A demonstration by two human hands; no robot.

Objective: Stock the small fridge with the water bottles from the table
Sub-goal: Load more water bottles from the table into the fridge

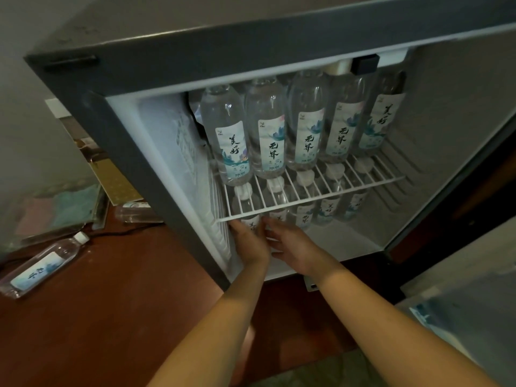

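Under the front left corner of the wire shelf (335,188) in the small fridge (125,152): left hand (248,243) cupped against a water bottle (252,224), fingers hidden, grip impossible to judge; right hand (289,247) laid on its other side, fingers fairly straight. On the shelf, upper row of five bottles (268,129) standing; beneath it, lower row (326,210) upright. Far left of the shelf, outside, loose bottle (44,263) lying flat on red-brown surface (111,303).

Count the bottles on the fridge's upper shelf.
5, on the shelf, front row, left to right: bottle 1, bottle 2, bottle 3, bottle 4, bottle 5. More may be hidden behind them.
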